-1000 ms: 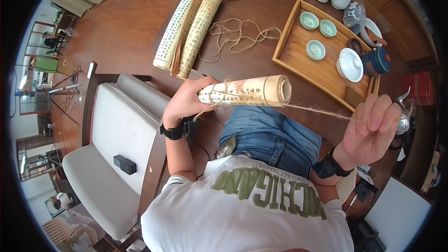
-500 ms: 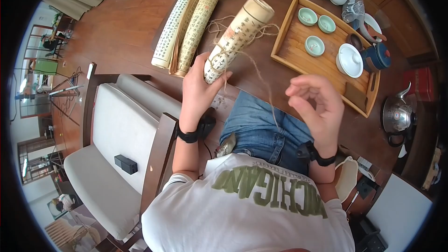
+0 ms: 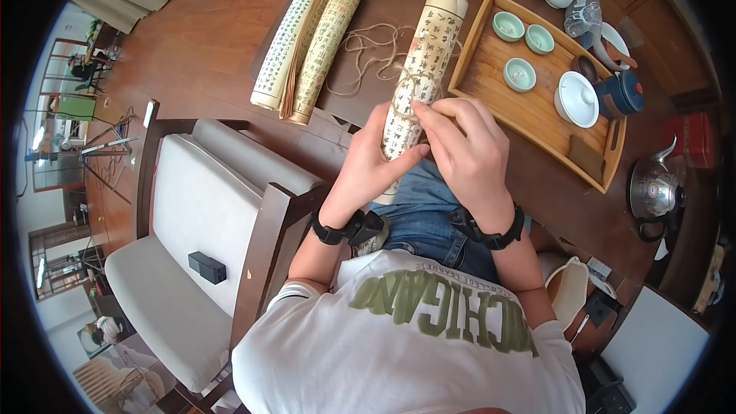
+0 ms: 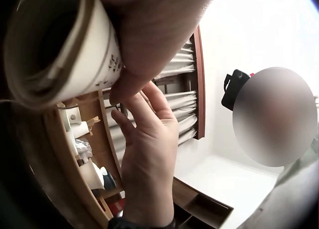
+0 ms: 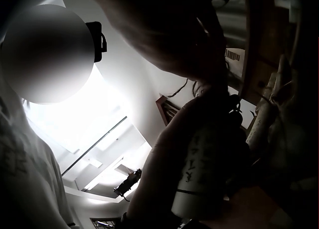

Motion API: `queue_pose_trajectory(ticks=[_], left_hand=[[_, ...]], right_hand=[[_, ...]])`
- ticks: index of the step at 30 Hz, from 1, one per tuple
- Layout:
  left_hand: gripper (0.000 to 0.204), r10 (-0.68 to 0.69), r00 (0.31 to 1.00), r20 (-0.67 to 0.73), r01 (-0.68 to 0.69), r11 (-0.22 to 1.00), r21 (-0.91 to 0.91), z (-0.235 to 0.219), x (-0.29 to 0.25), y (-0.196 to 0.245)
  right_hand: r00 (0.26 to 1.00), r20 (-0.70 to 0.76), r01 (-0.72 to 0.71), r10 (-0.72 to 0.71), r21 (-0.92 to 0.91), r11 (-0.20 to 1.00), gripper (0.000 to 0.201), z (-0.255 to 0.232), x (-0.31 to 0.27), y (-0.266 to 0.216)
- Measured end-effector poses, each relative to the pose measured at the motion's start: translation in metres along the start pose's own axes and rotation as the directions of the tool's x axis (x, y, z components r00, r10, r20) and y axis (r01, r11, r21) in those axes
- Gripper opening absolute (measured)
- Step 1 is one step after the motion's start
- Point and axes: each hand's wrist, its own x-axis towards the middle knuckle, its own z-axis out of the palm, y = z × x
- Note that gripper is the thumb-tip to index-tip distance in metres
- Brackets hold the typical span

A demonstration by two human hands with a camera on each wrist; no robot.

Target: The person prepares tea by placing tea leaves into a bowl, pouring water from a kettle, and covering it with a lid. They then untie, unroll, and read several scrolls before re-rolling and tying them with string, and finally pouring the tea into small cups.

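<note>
A rolled paper scroll (image 3: 441, 34) with written characters stands slanted over the lap and the table edge. My left hand (image 3: 362, 167) grips its lower part, thumb across the front. Thin twine (image 3: 406, 93) is wound round the scroll's middle. Bent fingers of my right hand (image 3: 474, 155) pinch at this twine, close against the paper. In the left wrist view, the scroll's hollow end (image 4: 92, 72) shows large, with the right hand (image 4: 152, 159) beyond it. The right wrist view is dark, though the scroll's lower end (image 5: 192, 194) shows there.
More scrolls (image 3: 330, 46) lie at the table's left, beside loose twine (image 3: 359, 50). On the right is a wooden tray (image 3: 491, 107) with small green cups (image 3: 520, 75) and a white lidded bowl (image 3: 575, 100). A metal kettle (image 3: 653, 184) stands farther right. A cushioned seat (image 3: 203, 199) is at left.
The scroll has swung from lying sideways to pointing up and away. My right hand, first out right drawing the twine, then apart from the scroll, has come in to the twine round it.
</note>
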Motion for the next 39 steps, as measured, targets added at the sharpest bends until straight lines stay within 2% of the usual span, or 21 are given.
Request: queue_pose_trajectory(ticks=[4, 7, 8, 10, 11, 13, 14, 16, 17, 19, 20, 22, 26, 30, 33, 36, 37, 39], left_hand=[[0.062, -0.013, 0.999, 0.042, 0.014, 1.0, -0.015, 0.005, -0.002, -0.001], [0.062, -0.033, 0.997, 0.071, 0.038, 0.997, -0.065, 0.007, -0.003, -0.013], [0.062, -0.047, 0.996, 0.082, 0.054, 0.995, -0.083, 0.007, -0.002, -0.013], [0.057, -0.093, 0.991, 0.1, 0.121, 0.937, -0.329, 0.009, -0.002, -0.007], [0.055, -0.114, 0.987, 0.111, 0.151, 0.883, -0.444, 0.009, -0.003, -0.003], [0.051, -0.121, 0.989, 0.089, 0.15, 0.853, -0.5, 0.009, -0.001, -0.005], [0.049, -0.124, 0.989, 0.08, 0.148, 0.836, -0.528, 0.009, 0.002, -0.006], [0.045, -0.116, 0.993, -0.02, 0.099, 0.916, -0.388, 0.007, 0.006, -0.012], [0.046, -0.09, 0.994, -0.063, 0.069, 0.957, -0.282, 0.004, 0.008, -0.016], [0.049, -0.041, 0.988, -0.152, 0.025, 0.994, -0.106, 0.001, 0.01, -0.019], [0.052, -0.051, 0.985, -0.164, 0.033, 0.994, -0.108, 0.002, 0.009, -0.019], [0.056, -0.069, 0.978, -0.195, 0.048, 0.993, -0.11, 0.005, 0.007, -0.022], [0.06, 0.036, 0.982, -0.185, -0.031, 0.999, 0.026, 0.01, 0.005, -0.023], [0.062, 0.093, 0.983, -0.161, -0.076, 0.991, 0.108, 0.013, 0.003, -0.021], [0.064, 0.112, 0.977, -0.18, -0.091, 0.989, 0.119, 0.011, 0.004, -0.027], [0.064, 0.094, 0.973, -0.212, -0.074, 0.992, 0.101, 0.011, 0.008, -0.027], [0.064, 0.103, 0.971, -0.215, -0.081, 0.991, 0.109, 0.011, 0.009, -0.031], [0.064, 0.093, 0.97, -0.223, -0.064, 0.989, 0.135, 0.011, 0.008, -0.032]], right_hand=[[0.998, -0.008, 0.064, -0.065, -0.093, 0.994, 0.031, 0.001, -0.004, 0.008], [0.998, 0.011, 0.056, -0.055, -0.06, 0.997, 0.022, 0.0, -0.004, 0.007], [0.999, 0.007, 0.039, -0.039, 0.03, 0.999, 0.019, 0.0, -0.003, 0.007], [1.0, 0.005, 0.008, -0.009, 0.213, 0.977, 0.013, -0.001, 0.003, 0.006], [0.993, 0.091, -0.097, 0.071, 0.322, 0.942, 0.011, -0.004, 0.004, 0.004], [0.939, 0.282, -0.317, 0.195, 0.491, 0.812, 0.01, -0.015, 0.001, -0.001], [0.901, 0.36, -0.41, 0.244, 0.518, 0.751, 0.011, -0.019, 0.001, 0.0], [0.796, 0.514, -0.588, 0.319, 0.536, 0.606, 0.015, -0.025, 0.0, 0.001], [0.785, 0.513, -0.617, 0.347, 0.596, 0.514, 0.012, -0.02, -0.002, -0.001], [0.794, 0.462, -0.605, 0.394, 0.539, 0.587, 0.012, -0.018, -0.002, -0.004], [0.799, 0.436, -0.599, 0.415, 0.508, 0.619, 0.015, -0.017, -0.001, -0.005], [0.846, 0.386, -0.516, 0.368, 0.415, 0.75, 0.024, -0.014, -0.002, -0.003], [0.935, 0.252, -0.307, 0.249, 0.224, 0.925, 0.037, -0.001, -0.004, -0.004], [0.946, 0.225, -0.278, 0.235, 0.182, 0.943, 0.018, 0.005, -0.01, -0.002], [0.898, 0.359, -0.375, 0.256, 0.316, 0.872, 0.014, 0.0, -0.01, -0.001], [0.885, 0.441, -0.352, 0.148, 0.428, 0.832, 0.012, -0.008, -0.008, -0.003], [0.897, 0.42, -0.362, 0.139, 0.516, 0.776, 0.01, -0.008, -0.006, -0.006], [0.831, 0.513, -0.511, 0.216, 0.551, 0.66, 0.008, -0.014, -0.007, -0.009]])
